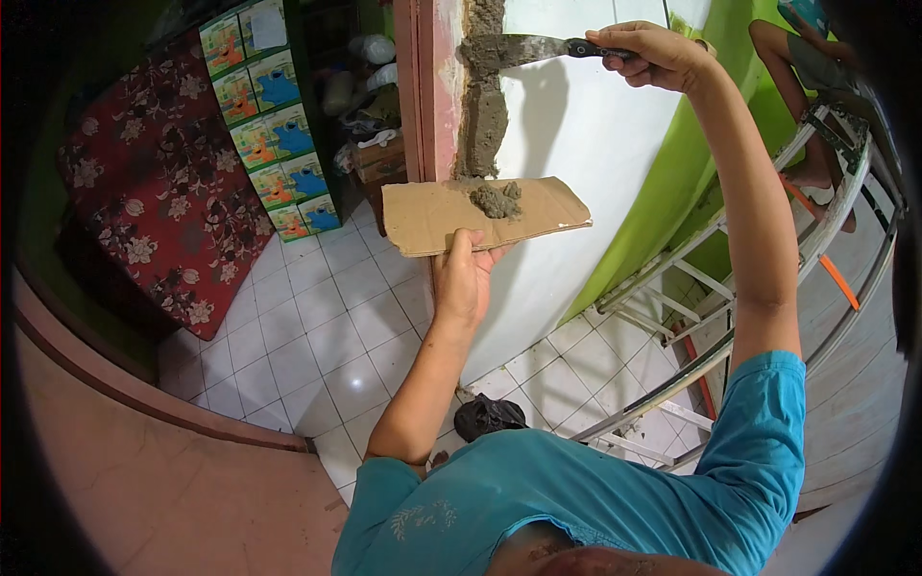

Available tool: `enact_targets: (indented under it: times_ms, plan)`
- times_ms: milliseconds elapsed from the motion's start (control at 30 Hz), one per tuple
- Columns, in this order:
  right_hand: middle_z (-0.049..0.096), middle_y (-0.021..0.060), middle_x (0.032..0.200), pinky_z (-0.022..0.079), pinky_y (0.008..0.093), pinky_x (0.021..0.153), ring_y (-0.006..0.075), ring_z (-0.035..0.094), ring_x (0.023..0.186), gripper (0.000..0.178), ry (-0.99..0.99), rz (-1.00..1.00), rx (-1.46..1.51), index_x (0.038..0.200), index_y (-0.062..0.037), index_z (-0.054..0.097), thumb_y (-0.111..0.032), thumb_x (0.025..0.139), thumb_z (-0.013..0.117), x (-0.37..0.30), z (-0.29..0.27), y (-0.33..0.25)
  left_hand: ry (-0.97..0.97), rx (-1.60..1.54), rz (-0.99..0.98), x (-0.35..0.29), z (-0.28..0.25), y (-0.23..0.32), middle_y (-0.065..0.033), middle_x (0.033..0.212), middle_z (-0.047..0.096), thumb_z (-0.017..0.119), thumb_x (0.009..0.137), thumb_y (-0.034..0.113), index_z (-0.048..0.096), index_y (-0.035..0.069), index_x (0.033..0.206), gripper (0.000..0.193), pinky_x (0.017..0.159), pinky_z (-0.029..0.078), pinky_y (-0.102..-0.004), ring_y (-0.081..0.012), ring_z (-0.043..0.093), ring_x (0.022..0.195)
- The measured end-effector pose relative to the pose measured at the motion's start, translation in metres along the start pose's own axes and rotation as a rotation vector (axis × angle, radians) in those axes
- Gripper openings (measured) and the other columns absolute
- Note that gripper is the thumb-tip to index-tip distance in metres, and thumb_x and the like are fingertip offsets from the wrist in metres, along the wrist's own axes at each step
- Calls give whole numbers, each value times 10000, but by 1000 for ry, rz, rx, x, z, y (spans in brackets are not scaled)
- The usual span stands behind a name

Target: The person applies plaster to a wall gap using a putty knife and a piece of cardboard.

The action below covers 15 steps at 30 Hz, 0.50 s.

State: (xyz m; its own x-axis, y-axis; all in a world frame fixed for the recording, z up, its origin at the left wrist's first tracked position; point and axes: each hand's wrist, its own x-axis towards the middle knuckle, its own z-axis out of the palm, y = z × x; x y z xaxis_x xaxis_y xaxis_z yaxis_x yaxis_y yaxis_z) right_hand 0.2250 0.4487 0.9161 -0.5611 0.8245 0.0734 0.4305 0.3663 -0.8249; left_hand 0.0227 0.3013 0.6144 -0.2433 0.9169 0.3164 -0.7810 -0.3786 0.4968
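My right hand grips the black handle of a putty knife, whose blade lies against a strip of wet grey mortar. The mortar runs upright between the pinkish door frame and the white wall. Lower down, my left hand holds a piece of cardboard roughly level, thumb on top and fingers beneath. A lump of grey mortar sits on the cardboard, whose far edge is close to the wall by the strip's lower end.
An aluminium ladder stands at the right, with a seated person's leg beyond it. A black plastic bag lies on the tiled floor. Leftward are a colourful drawer cabinet and a red floral mattress.
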Motion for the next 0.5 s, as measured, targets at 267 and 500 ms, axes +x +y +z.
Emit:
enact_targets:
  times_ms: [267,500]
  plan:
    - [539,-42,689,236,148,419,-21,330,484,241,20,6,-11,939,-110,642,-344,996,658,2,-1,1,24,26,22,-2,8,3,-213,1317,562,420,911,52,451,-99,1306,423,1033,534,-549,-364,606,1204]
    - [521,-5,692,304,243,441,75,362,514,201,-46,69,-43,962,-58,600,-225,1057,544,-6,-1,-24,12,10,11,0,-2,-1,-195,1371,514,427,920,37,408,-51,1378,467,1007,545,-539,-342,598,1218]
